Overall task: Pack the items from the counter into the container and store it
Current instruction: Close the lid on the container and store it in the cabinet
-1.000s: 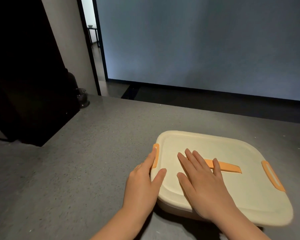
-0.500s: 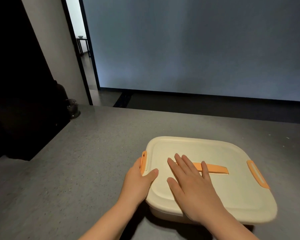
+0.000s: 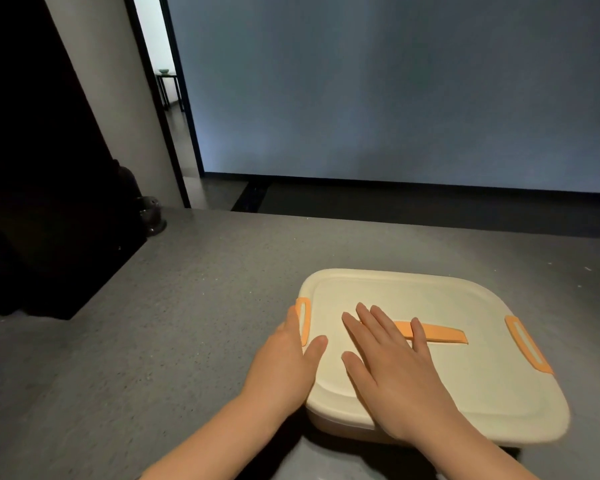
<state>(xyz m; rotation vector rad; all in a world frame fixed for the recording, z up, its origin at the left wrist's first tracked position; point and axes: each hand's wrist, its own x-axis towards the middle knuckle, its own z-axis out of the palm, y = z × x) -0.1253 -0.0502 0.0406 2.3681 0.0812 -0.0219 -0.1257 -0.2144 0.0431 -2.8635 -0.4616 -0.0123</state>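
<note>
A: Hands first, from the head view, since it is the only one. What are they doing?

B: The right hand (image 3: 397, 372) is lying flat and open on the lid (image 3: 465, 382), fingers spread, two fingertips overlapping the orange centre handle (image 3: 437, 336). The left hand (image 3: 286, 365) is pressing open against the left side clip (image 3: 303, 320), thumb resting on the lid; it is not gripping anything.

A: Where is the container sitting?

B: The container (image 3: 340, 426) is resting on the bench (image 3: 153, 341) at about four o'clock in the frame, near the front edge.

A: How far along is the job looking?

B: Packing is appearing done: the lid is on and no loose items are showing. Whether both clips are latched, I cannot tell. Storing is remaining.

A: Counts?

B: One container, one lid, two side clips, the other (image 3: 527, 342) at the right, one centre handle, two hands.
</note>
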